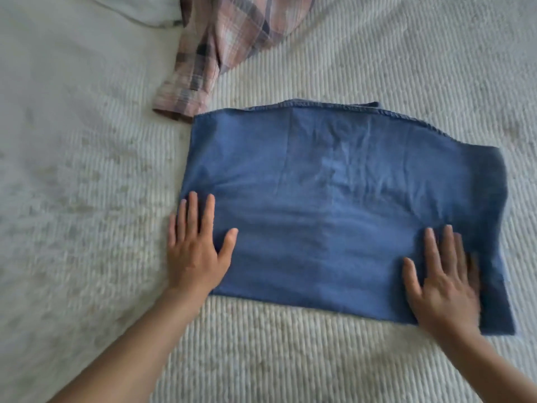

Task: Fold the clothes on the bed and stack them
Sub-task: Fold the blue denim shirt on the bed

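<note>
A blue garment (334, 193) lies folded into a flat, wide rectangle on the white ribbed bedspread (290, 350). My left hand (197, 251) lies flat with straight fingers on its near left corner, partly over the edge onto the bedspread. My right hand (444, 280) presses flat on the near right corner, fingers spread. A pink and grey plaid shirt (220, 45) lies unfolded at the far side, and its sleeve cuff (180, 103) reaches down to the blue garment's far left corner.
A white cloth or pillow (139, 10) lies at the top left beside the plaid shirt. The bedspread stretches out to the left, right and near side of the blue garment.
</note>
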